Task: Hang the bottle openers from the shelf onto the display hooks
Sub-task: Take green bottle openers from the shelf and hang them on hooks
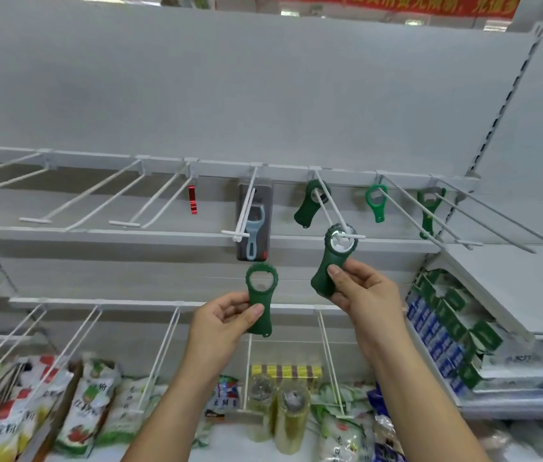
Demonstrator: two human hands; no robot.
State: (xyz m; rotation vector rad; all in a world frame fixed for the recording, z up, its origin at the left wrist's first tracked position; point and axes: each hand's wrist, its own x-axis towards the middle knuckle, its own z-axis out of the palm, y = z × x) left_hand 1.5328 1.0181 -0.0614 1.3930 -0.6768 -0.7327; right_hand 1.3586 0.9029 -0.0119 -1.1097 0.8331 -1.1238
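My right hand [362, 290] pinches the handle of a dark green bottle opener [334, 258]; its ring end is at the tip of a white display hook [332, 208]. Further back on that same hook hangs another dark green opener [308, 205]. My left hand [225, 320] grips a second dark green opener [260, 300] upright, below the hooks and clear of them. Two lighter green openers [377, 201] [428, 211] hang on hooks to the right.
A packaged light blue peeler [255, 225] hangs on the hook left of centre. Several bare white hooks [96, 198] stick out to the left. Food bags [93, 405] and jars [292, 415] fill the shelf below. Boxed goods [447, 328] stand at the right.
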